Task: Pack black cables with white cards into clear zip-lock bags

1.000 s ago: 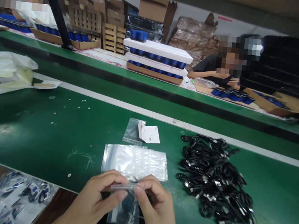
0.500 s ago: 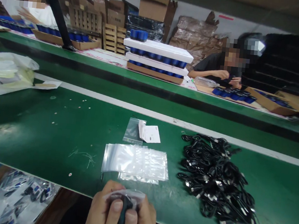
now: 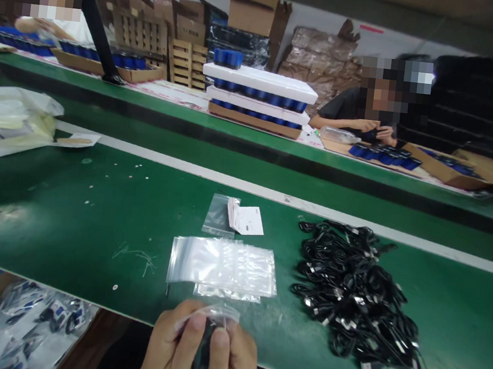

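At the near edge of the green table (image 3: pixel 71 213), my left hand (image 3: pixel 172 347) and my right hand (image 3: pixel 232 356) are pressed together. Both pinch a small clear zip bag (image 3: pixel 210 316) with a dark coiled cable inside it. Just beyond my fingers lies a stack of empty clear zip bags (image 3: pixel 223 264). To the right of it sits a heap of black coiled cables (image 3: pixel 358 296). Further out lie a pile of small white cards (image 3: pixel 246 220) and one more clear bag (image 3: pixel 218 215).
A bin of filled bags (image 3: pixel 19 331) stands below the table's edge at left. White plastic-wrapped bundles (image 3: pixel 11 118) lie at far left. Across the belt are stacked white trays with blue parts (image 3: pixel 259 98), cardboard boxes and two other people at work.
My hands pulled back toward me and closed together over the bagged cable, thumbs now on top. The bag's top is squeezed between my fingers instead of being held spread apart.
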Tool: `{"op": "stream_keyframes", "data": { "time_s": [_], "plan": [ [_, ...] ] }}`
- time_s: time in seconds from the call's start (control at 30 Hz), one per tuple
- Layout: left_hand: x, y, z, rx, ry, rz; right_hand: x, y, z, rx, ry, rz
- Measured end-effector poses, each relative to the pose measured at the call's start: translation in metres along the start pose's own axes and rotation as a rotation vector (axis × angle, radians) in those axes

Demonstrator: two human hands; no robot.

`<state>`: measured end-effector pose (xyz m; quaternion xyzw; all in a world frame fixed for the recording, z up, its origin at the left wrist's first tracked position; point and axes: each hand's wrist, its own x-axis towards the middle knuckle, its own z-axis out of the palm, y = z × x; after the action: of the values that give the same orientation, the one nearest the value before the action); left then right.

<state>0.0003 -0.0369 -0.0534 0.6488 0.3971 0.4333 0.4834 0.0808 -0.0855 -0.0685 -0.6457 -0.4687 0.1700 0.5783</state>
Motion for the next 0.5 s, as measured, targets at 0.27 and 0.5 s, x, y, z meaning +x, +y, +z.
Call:
{"op": "stream_keyframes", "data": {
  "time_s": [0.27,0.5],
  "plan": [
    [0.025,0.007,-0.021,0.095,-0.265,0.027,0.027,0.002,-0.018,0.395,-0.194,0.338],
    [0.026,0.013,-0.025,0.209,-0.386,0.001,0.033,-0.003,-0.03,0.26,-0.191,0.136]
  ]
}}
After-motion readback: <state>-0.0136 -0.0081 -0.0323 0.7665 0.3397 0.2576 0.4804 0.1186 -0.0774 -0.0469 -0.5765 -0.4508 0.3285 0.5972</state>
